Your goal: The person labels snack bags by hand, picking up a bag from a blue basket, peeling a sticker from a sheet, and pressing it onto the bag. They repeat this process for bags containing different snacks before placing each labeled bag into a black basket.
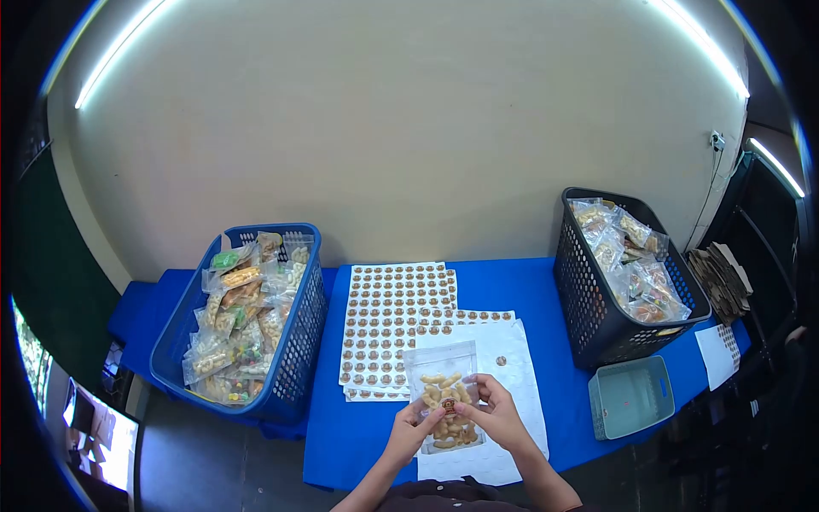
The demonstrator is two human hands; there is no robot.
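A clear plastic pouch of pale, peanut-like snack pieces (445, 386) is held upright in front of me, above a mostly bare white sticker sheet (522, 388). My left hand (411, 433) grips its left side, and my right hand (498, 415) grips its right side. Both thumbs press on the pouch's front, at the edges of a small round brown sticker (450, 407). The fingers behind the pouch are partly hidden. One brown sticker (501, 361) is left on the bare sheet. Fuller sheets of round brown stickers (380, 320) lie flat to the left.
On the left stands a blue basket (299, 363) heaped with filled pouches. A black basket (589, 299) of pouches is at the back right, with a small grey-green basket (633, 432) in front. Another sheet (715, 360) and stacked brown pieces (721, 282) are far right.
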